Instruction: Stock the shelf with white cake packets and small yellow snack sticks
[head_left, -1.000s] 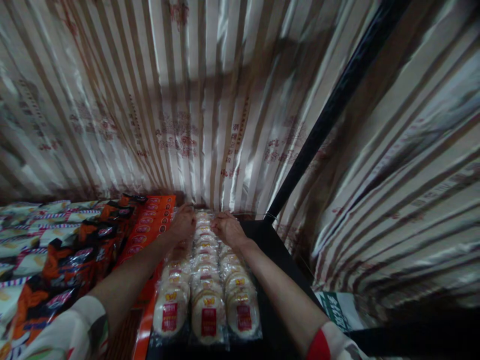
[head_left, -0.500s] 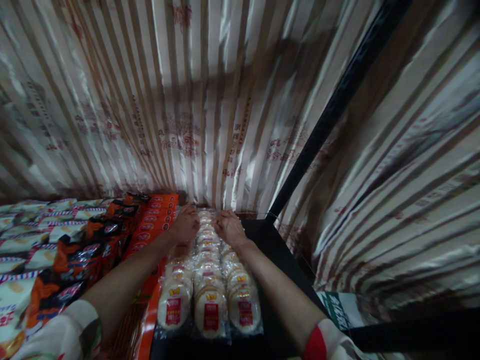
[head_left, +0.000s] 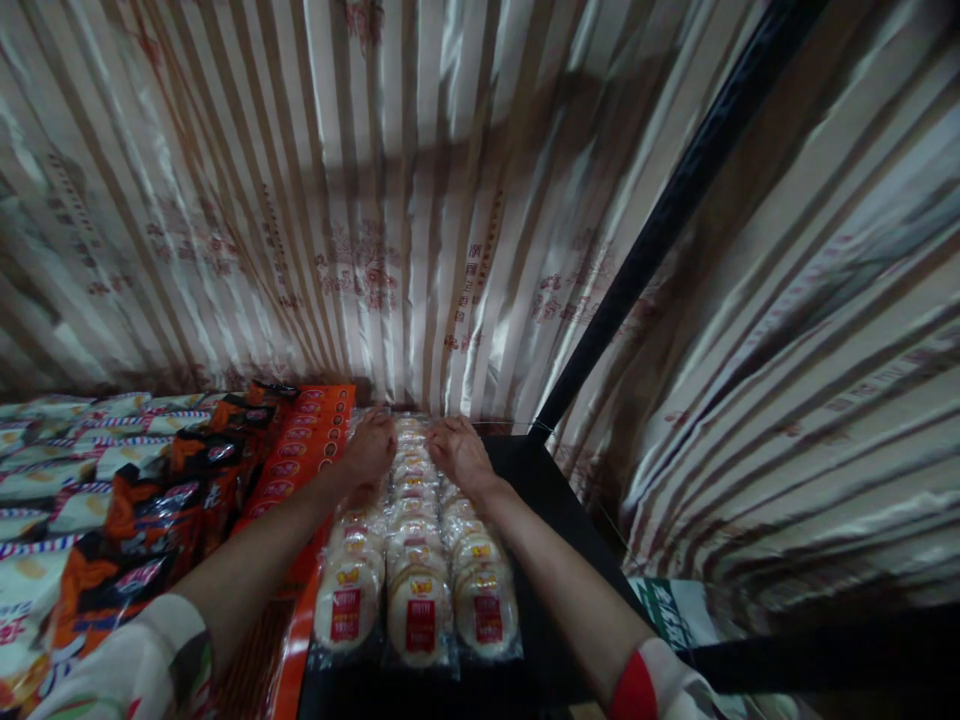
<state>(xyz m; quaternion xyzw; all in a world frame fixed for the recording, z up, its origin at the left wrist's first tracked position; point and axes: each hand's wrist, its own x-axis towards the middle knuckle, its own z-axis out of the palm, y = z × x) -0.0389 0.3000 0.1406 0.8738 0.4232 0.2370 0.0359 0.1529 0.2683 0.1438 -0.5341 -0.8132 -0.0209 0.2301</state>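
Note:
Three rows of clear-wrapped packets of round, pale, flat crackers or cakes (head_left: 420,610) with red and yellow labels lie overlapping on a black shelf (head_left: 551,590). My left hand (head_left: 373,447) rests over the far end of the left row, its fingers curled inward. Over the far end of the right row is my right hand (head_left: 459,452), also with fingers bent and drawn together. Both hands touch the packets' clear wrapping, one on each side of the middle row. Whatever the fingertips pinch is hidden or too small to make out.
To the left lie flat orange-red packets (head_left: 289,465), then orange and black bags (head_left: 154,510) and rows of white snack bags (head_left: 71,510). A black post (head_left: 637,275) slants up from the shelf's back corner. Striped printed plastic sheeting (head_left: 420,200) hangs behind and at right.
Both hands stay at the far ends of the rows, with only small finger shifts. The view has moved slightly. The packets lie as before.

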